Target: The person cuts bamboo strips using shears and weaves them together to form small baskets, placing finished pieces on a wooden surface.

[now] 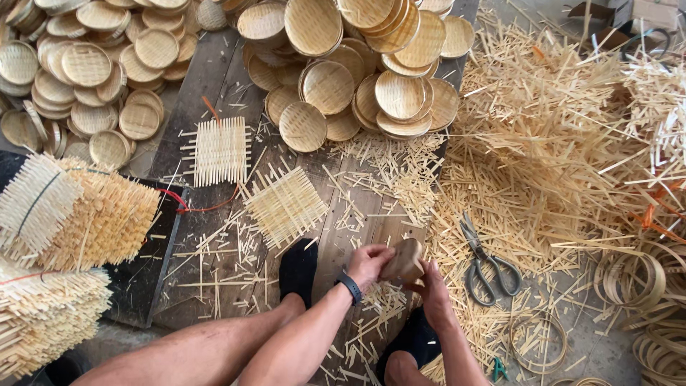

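Note:
A small round woven bamboo tray (404,259) is held upright between both hands, just above my knees. My left hand (367,264), with a dark band on its wrist, grips its left edge. My right hand (431,287) holds its lower right edge from beneath. Two flat square woven bamboo mats (286,204) (220,151) lie on the wooden boards in front of my feet. Grey scissors (487,263) lie on the bamboo offcuts just right of my right hand.
Piles of finished round trays (361,68) (87,71) fill the far side. Stacks of woven mats (71,214) stand on a dark block at left. Loose bamboo strips (557,150) cover the right, with bamboo hoops (629,279) and a green clip (498,369) near.

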